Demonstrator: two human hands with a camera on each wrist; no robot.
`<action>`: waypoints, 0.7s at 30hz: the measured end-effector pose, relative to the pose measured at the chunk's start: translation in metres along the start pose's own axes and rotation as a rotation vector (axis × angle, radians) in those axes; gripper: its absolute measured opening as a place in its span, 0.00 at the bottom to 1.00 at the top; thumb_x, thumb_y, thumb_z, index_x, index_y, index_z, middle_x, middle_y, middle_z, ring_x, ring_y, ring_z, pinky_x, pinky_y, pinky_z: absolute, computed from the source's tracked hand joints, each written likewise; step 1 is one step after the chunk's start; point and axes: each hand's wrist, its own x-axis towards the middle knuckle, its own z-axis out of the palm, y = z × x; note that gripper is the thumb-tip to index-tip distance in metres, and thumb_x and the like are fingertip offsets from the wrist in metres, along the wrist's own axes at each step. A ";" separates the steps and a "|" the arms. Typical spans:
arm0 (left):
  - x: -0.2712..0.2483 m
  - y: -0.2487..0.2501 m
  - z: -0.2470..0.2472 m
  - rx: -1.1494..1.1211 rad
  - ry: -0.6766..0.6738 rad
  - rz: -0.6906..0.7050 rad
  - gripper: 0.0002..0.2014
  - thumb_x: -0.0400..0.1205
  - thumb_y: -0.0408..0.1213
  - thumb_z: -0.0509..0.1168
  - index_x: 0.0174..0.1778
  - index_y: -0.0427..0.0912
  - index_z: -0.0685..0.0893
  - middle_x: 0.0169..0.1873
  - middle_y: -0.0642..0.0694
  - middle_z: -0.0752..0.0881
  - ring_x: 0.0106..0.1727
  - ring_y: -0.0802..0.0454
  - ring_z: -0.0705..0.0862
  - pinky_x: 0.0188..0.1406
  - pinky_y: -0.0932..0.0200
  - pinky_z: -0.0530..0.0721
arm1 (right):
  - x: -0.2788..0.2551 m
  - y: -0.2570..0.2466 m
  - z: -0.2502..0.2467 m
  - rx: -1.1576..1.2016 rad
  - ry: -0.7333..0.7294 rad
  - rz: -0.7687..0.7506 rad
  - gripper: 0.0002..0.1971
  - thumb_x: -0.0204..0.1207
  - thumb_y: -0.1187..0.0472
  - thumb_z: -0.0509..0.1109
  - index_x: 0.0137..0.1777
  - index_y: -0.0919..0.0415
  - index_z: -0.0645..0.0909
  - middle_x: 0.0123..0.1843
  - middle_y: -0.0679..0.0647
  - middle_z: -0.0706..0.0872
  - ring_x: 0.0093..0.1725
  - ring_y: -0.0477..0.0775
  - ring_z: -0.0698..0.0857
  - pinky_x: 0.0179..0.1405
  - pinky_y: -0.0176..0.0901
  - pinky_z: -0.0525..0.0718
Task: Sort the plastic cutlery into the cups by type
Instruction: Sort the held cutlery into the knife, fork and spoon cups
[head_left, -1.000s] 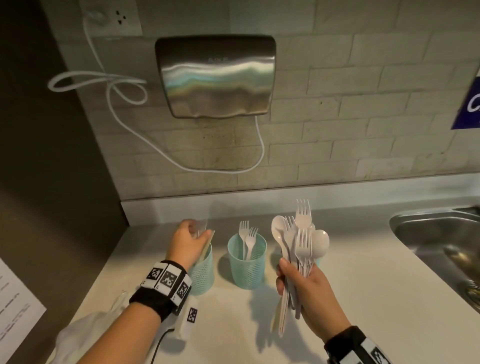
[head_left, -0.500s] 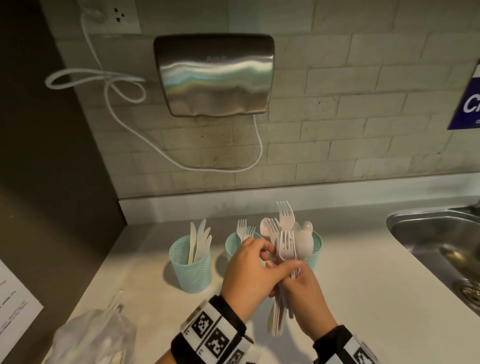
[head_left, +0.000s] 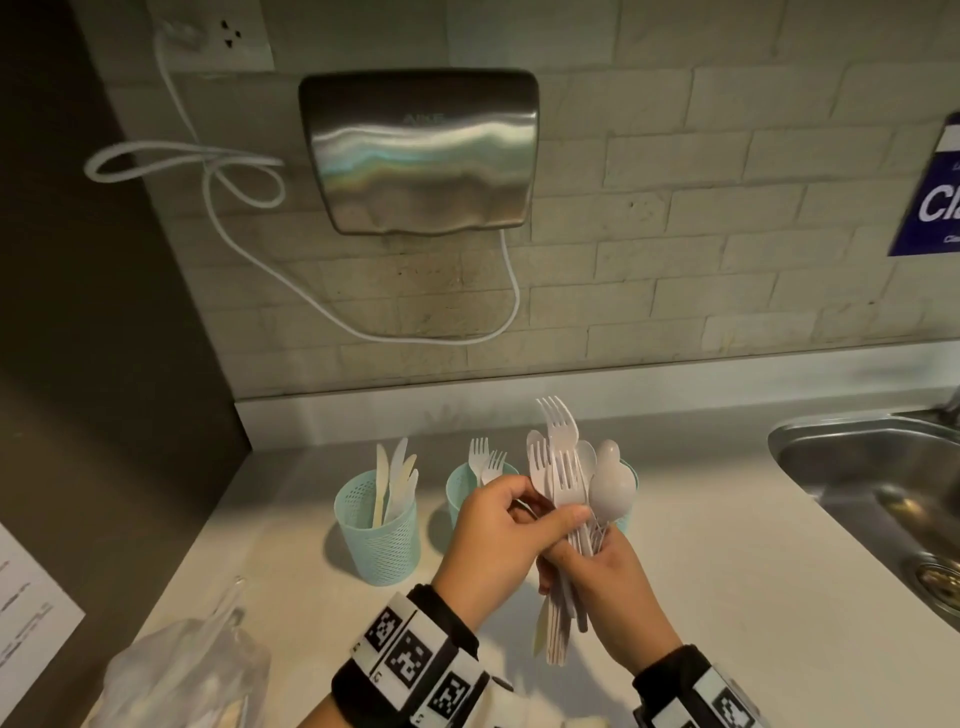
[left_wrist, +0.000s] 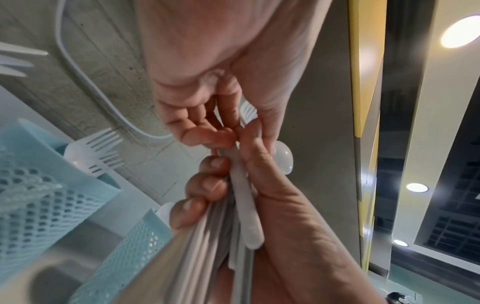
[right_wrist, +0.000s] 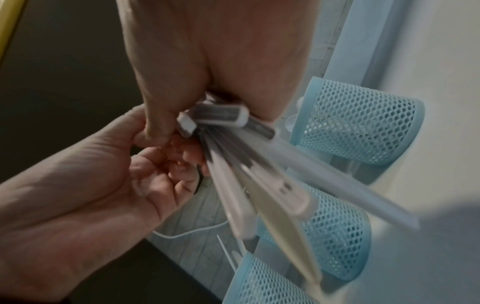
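The right hand (head_left: 608, 587) grips a mixed bundle (head_left: 563, 499) of forks and spoons, near the cups. The left hand (head_left: 498, 535) pinches into it, singling out one piece. Next: pull it free, judge its type, drop it in the knife cup (head_left: 382, 525), fork cup (head_left: 457, 488), or far-right cup (head_left: 628, 512).

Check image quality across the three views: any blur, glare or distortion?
Head view: sharp, dim, banded glare on the hand dryer, wide-angle bending of the wall tiles. Left wrist view: ceiling light blown out, cutlery bundle soft. Right wrist view: handles motion-smeared, mesh cups readable.
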 end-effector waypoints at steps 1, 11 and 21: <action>-0.001 0.001 0.000 -0.018 -0.017 -0.002 0.11 0.72 0.37 0.76 0.49 0.41 0.87 0.41 0.46 0.92 0.43 0.54 0.91 0.45 0.59 0.88 | 0.000 -0.001 -0.001 -0.003 -0.014 0.002 0.12 0.73 0.59 0.74 0.52 0.66 0.80 0.27 0.57 0.80 0.27 0.54 0.78 0.30 0.41 0.82; 0.005 0.000 -0.008 -0.135 -0.053 -0.008 0.07 0.78 0.33 0.69 0.52 0.40 0.85 0.36 0.49 0.88 0.34 0.58 0.84 0.33 0.65 0.80 | -0.003 -0.005 -0.006 0.020 -0.058 0.046 0.25 0.72 0.37 0.61 0.46 0.60 0.80 0.31 0.61 0.80 0.29 0.56 0.78 0.27 0.43 0.77; 0.006 -0.001 -0.014 -0.203 -0.090 0.013 0.08 0.82 0.33 0.64 0.57 0.41 0.80 0.44 0.43 0.91 0.45 0.52 0.89 0.44 0.59 0.86 | 0.000 -0.004 -0.001 0.066 0.073 0.008 0.16 0.78 0.46 0.61 0.56 0.52 0.84 0.36 0.63 0.86 0.33 0.60 0.83 0.41 0.47 0.81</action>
